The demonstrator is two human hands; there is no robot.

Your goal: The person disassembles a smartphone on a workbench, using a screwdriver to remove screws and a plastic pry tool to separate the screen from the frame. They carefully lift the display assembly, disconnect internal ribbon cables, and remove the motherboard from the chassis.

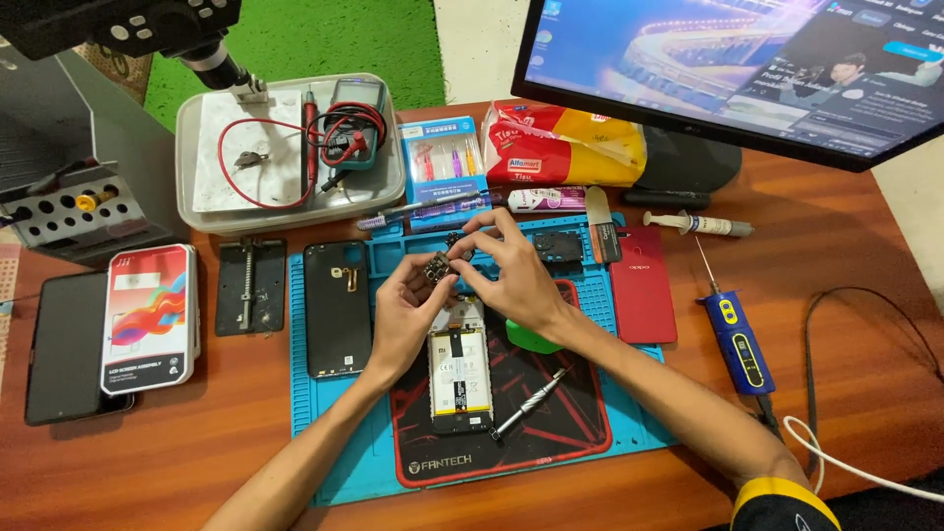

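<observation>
My left hand (411, 313) and my right hand (511, 273) meet above an opened phone (460, 379) that lies back-up with its battery showing on a black and red mat (551, 413). Together they pinch a small dark circuit part (438, 267), the left from below, the right from the side with fingers spread over it. A silver screwdriver (531, 401) rests on the mat right of the phone. A green pick (531, 339) lies under my right wrist.
A blue work mat (324, 413) holds a black phone back cover (337, 307) and a red back cover (641, 285). A blue electric screwdriver (737, 339), a syringe (700, 225), a multimeter tray (285, 152), a screen box (149, 317), a metal clamp (250, 285) and a monitor (747, 69) surround it.
</observation>
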